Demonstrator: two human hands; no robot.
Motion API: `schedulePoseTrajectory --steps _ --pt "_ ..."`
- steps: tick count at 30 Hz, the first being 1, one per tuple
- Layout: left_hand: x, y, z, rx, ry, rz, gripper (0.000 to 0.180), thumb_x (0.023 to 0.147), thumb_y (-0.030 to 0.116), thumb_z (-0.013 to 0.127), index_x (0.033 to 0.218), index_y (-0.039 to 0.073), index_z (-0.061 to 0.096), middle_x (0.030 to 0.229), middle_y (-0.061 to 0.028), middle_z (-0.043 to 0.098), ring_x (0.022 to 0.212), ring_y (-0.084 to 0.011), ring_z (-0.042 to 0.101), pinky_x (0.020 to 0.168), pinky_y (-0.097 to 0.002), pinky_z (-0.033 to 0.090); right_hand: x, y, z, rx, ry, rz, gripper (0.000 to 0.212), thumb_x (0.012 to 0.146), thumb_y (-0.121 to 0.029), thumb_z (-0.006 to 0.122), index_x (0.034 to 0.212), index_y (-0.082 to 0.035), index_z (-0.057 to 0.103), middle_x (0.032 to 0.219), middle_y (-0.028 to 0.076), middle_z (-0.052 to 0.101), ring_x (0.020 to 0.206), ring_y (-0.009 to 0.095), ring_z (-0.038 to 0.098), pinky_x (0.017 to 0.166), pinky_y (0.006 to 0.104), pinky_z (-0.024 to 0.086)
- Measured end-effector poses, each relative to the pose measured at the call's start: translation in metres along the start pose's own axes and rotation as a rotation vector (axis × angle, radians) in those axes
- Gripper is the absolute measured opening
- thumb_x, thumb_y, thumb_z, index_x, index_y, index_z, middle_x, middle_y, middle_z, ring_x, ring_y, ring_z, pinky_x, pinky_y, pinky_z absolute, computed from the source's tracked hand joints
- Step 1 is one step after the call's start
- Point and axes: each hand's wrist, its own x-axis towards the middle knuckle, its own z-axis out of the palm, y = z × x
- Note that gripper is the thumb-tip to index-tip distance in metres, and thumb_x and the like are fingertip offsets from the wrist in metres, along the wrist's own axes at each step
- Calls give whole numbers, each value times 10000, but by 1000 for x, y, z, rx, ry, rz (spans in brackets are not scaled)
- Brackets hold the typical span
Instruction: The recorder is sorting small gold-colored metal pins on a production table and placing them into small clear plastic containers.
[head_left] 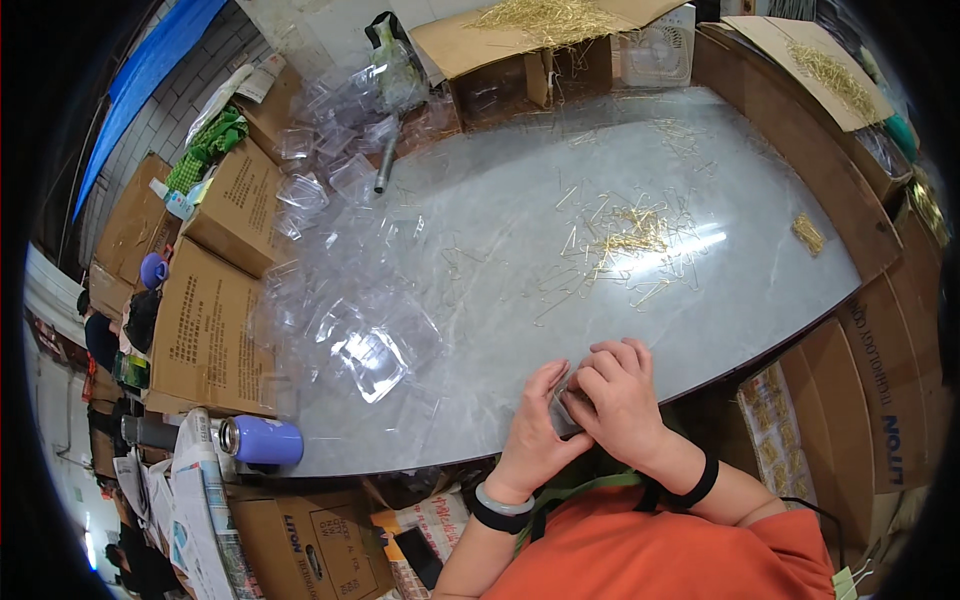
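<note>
Close to the table's near edge, my left hand (537, 432) and my right hand (618, 400) meet with fingers curled together. Between the fingertips a sliver of something small and greyish shows; most of it is hidden, so its kind is unclear. Beyond my hands lies a loose pile of thin gold wire hooks (635, 240) on the grey table (490, 270). To the left, clear plastic boxes (370, 362) are heaped along the table.
A small gold bundle (807, 235) lies at the far right. A purple bottle (268, 441) rests on its side at the near left corner. Cardboard boxes (215, 325) line the left edge. At the back are a metal tube (386, 165) and a cardboard shelf (490, 50) topped with gold wires.
</note>
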Motion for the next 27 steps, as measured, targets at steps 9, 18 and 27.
schedulePoseTrajectory --steps 9,18,27 --pt "0 6 -4 88 -1 -13 935 724 30 882 1480 21 334 1494 -206 449 1400 -331 494 1178 -436 425 -15 26 -42 4 -225 -186 398 960 -310 663 1291 -89 650 1372 86 613 1433 329 442 1210 648 186" --pt "8 24 -17 202 -99 73 824 785 111 743 1508 -9 366 1508 -227 453 1406 -406 448 1169 -456 383 -17 25 -39 -195 -356 -261 604 914 -494 661 1372 -104 609 1397 61 550 1391 294 437 1231 623 172" --pt "6 21 -17 222 -143 40 782 867 174 688 1531 -41 337 1523 -266 426 1416 -438 418 1178 -468 362 -30 15 -20 -312 -268 -203 688 825 -443 758 1387 -85 587 1412 89 482 1420 298 376 1168 552 269"
